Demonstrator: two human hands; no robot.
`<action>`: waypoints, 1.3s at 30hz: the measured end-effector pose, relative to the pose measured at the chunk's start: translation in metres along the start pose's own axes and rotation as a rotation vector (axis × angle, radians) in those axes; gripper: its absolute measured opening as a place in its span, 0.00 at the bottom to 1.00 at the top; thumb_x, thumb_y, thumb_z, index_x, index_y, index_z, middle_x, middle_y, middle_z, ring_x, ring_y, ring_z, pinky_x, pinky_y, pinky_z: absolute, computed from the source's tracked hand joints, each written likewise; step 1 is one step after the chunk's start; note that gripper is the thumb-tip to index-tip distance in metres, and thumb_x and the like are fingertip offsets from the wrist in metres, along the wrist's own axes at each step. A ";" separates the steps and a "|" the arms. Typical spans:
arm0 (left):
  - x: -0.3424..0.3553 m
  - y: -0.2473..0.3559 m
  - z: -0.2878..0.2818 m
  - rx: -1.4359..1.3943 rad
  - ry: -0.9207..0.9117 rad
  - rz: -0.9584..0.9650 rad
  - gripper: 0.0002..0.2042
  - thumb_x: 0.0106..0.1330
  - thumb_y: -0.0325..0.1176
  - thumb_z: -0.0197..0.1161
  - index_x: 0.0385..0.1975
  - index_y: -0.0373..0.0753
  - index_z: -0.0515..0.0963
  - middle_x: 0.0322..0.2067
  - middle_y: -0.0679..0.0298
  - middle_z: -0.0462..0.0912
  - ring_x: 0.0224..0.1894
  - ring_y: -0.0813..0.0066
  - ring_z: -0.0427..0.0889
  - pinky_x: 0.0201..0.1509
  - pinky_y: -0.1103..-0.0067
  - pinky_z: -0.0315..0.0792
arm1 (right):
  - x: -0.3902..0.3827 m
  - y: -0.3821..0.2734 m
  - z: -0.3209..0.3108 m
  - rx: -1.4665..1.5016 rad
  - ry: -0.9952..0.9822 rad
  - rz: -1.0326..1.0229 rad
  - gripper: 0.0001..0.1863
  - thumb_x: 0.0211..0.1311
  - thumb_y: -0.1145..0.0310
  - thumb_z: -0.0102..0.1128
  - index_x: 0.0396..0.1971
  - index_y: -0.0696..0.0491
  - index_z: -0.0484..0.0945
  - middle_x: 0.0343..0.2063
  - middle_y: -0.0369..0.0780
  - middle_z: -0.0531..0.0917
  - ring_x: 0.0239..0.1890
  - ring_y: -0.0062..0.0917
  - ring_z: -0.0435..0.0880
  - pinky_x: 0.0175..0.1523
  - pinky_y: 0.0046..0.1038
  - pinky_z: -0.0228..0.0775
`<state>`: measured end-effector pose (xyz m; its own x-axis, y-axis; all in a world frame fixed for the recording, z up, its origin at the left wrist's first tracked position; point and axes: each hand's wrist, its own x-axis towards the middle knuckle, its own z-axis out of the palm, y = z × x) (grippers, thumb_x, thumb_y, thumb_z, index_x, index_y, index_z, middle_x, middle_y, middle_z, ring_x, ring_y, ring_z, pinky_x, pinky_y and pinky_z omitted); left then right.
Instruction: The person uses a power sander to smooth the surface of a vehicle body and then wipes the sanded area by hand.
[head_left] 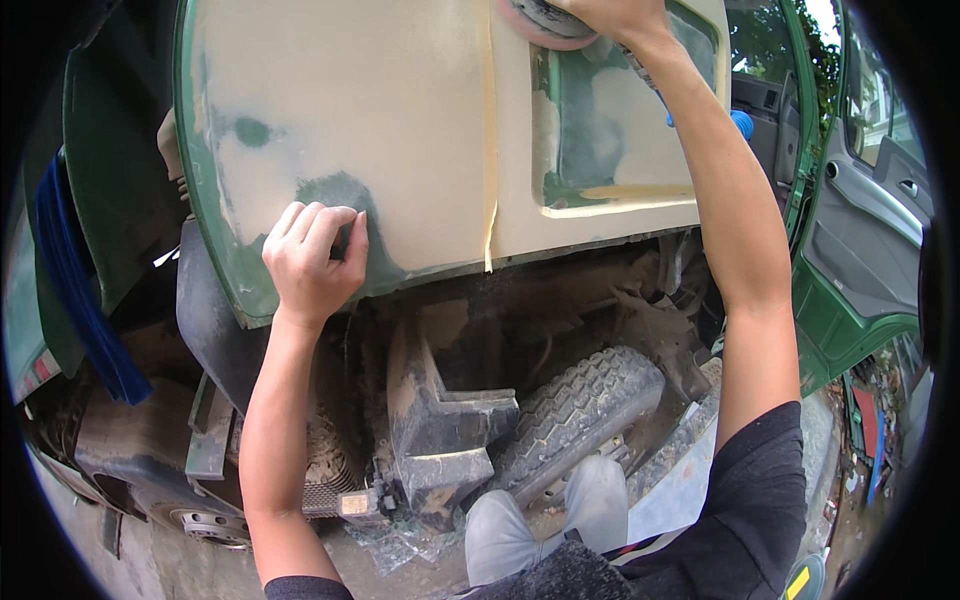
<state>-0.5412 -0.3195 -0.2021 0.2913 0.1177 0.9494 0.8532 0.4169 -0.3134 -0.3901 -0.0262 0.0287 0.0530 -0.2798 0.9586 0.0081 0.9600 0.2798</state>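
My right hand (615,22) is closed on a round sander (545,25) with a pinkish pad at the top edge, against a beige-and-green primed vehicle panel (370,90). A hose with a blue part (740,123) shows behind that forearm. My left hand (315,255) rests at the panel's lower left, over a darker green patch (340,188), its fingers curled; whether anything is inside them is hidden. A vertical strip of yellowish tape (489,150) runs down the panel between my hands. Right of it is a recessed section (600,130) with green showing through.
Below the panel are a dusty tire (570,420), a step bracket (440,450) and my knees. An open green door (860,260) stands at right beside scrap on the ground (865,450). Blue cloth (75,270) hangs at left, above another wheel (205,520).
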 end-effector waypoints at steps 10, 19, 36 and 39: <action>0.000 0.000 0.000 -0.010 -0.014 -0.007 0.09 0.52 0.22 0.72 0.25 0.42 0.78 0.21 0.65 0.77 0.23 0.66 0.75 0.27 0.73 0.68 | -0.045 -0.019 -0.014 0.060 -0.010 -0.042 0.28 0.40 0.63 0.79 0.46 0.53 0.82 0.40 0.50 0.85 0.46 0.46 0.85 0.53 0.39 0.78; 0.000 0.001 0.003 -0.019 0.005 -0.003 0.09 0.52 0.21 0.72 0.25 0.42 0.79 0.19 0.66 0.76 0.22 0.67 0.73 0.27 0.74 0.67 | -0.083 -0.031 -0.022 0.066 -0.019 -0.067 0.27 0.41 0.64 0.79 0.44 0.55 0.82 0.40 0.49 0.84 0.46 0.47 0.85 0.52 0.40 0.78; 0.000 0.001 0.002 -0.007 -0.005 -0.009 0.08 0.53 0.21 0.73 0.24 0.43 0.79 0.18 0.69 0.75 0.21 0.70 0.72 0.25 0.76 0.66 | -0.172 -0.045 -0.025 0.066 -0.127 -0.009 0.26 0.45 0.64 0.81 0.47 0.40 0.82 0.39 0.36 0.82 0.38 0.35 0.87 0.42 0.36 0.84; 0.000 0.000 0.001 -0.003 -0.010 -0.010 0.08 0.52 0.21 0.73 0.24 0.43 0.79 0.18 0.69 0.74 0.21 0.70 0.71 0.25 0.75 0.66 | -0.183 -0.051 -0.029 0.077 -0.142 -0.010 0.26 0.45 0.67 0.81 0.47 0.44 0.82 0.39 0.37 0.82 0.39 0.35 0.86 0.42 0.34 0.82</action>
<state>-0.5415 -0.3186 -0.2025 0.2781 0.1223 0.9527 0.8573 0.4157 -0.3036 -0.3712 -0.0241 -0.1624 -0.0882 -0.2929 0.9521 -0.0689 0.9553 0.2875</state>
